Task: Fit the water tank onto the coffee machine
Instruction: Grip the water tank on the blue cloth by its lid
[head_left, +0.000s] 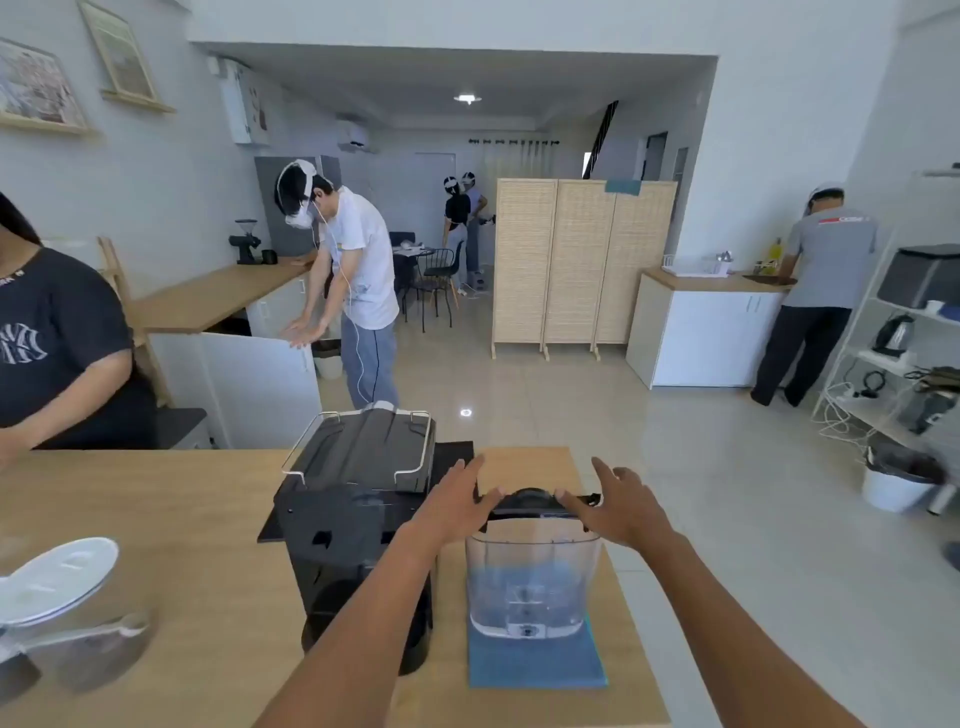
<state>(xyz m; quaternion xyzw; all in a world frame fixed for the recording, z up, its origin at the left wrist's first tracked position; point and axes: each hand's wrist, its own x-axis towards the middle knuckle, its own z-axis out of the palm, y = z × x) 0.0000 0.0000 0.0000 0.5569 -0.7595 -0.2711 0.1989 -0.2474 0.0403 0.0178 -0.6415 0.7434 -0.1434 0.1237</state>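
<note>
Both hands at top of water tank, one each side. Left hand (454, 506) fingers spread, thumb tip touching left end of the tank's black lid (535, 503), other fingers extended past it over the table, not wrapped around anything. Right hand (618, 512) also spread open, thumb on right end of lid, remaining fingers pointing up and away. Neither hand clamped on the tank; contact looks like thumbs only, though blur makes it hard to be sure. Water tank (532, 582) clear plastic, upright, some water in lower part, standing on a blue cloth (537, 662) on the wooden table (182, 519), near the table's right edge. Tank is apart from the machine, not fitted. Coffee machine (358, 514) black, just beside the tank on its left, top tray with a wire rail (358, 447), seen from above so front is mostly hidden. Left forearm crosses in front of the machine's lower right corner. Far left on table: a white lid (57, 579) over a clear jug (88, 649), partly cut off. Seated person in a dark shirt (57, 343) at left edge. Background: several people wearing headsets, a folding bamboo screen (582, 265), a white wire shelf (893, 364) at right.
</note>
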